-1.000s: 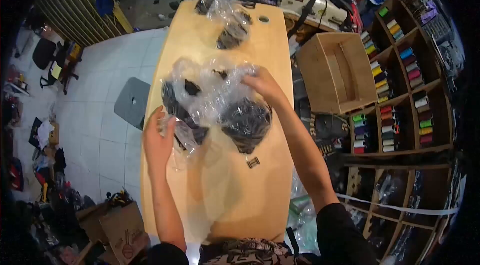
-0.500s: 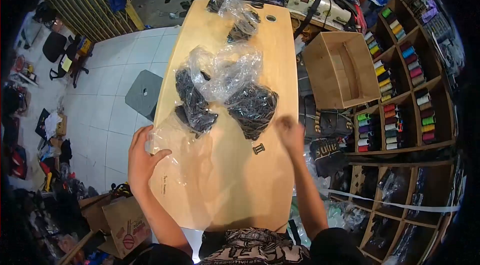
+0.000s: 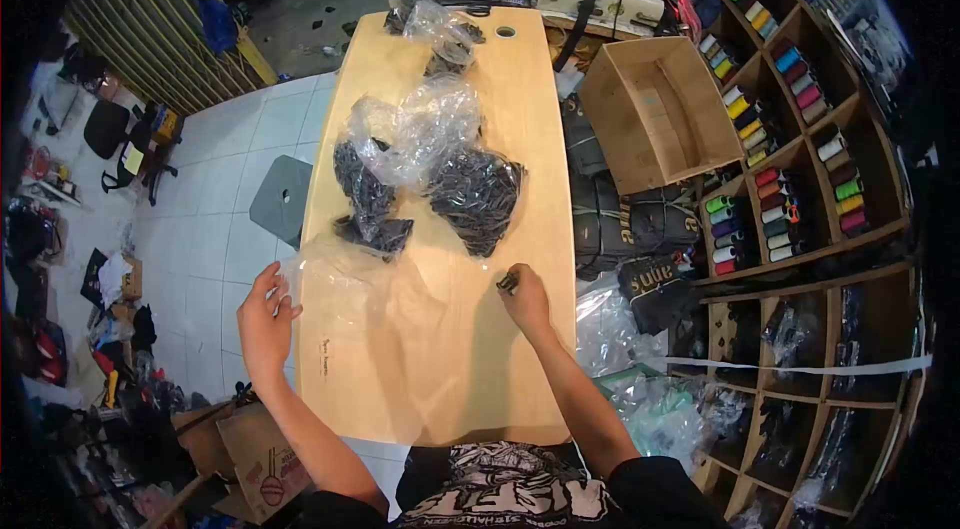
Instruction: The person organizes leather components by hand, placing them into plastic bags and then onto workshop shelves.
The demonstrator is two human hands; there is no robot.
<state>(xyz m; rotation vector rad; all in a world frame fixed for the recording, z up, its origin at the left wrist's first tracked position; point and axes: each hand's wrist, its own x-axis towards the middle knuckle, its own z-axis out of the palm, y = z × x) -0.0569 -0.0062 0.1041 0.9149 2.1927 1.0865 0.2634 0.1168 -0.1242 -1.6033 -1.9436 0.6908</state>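
My right hand [image 3: 525,301] is over the middle of the wooden table [image 3: 480,399], its fingertips pinched on a small black buckle [image 3: 509,281]. Just beyond it lies a clear plastic bag full of black pieces [image 3: 478,199]. My left hand [image 3: 266,319] hovers by the table's left edge, fingers apart and slightly curled, with nothing seen in it. Close to those fingers, a flat clear plastic bag [image 3: 375,284] spreads over the tabletop. Another bag of black pieces [image 3: 362,187] rests behind it, partly under crumpled plastic.
Smaller plastic bags [image 3: 440,34] sit toward the table's far end. To the right are an open cardboard box [image 3: 655,114] and a wooden shelf [image 3: 790,164] with coloured thread spools. A grey stool [image 3: 280,199] stands left of the table.
My right hand has moved left and picked up the black buckle from the table. My left hand has shifted slightly left and down from the flat bag. The camera view has turned a little.
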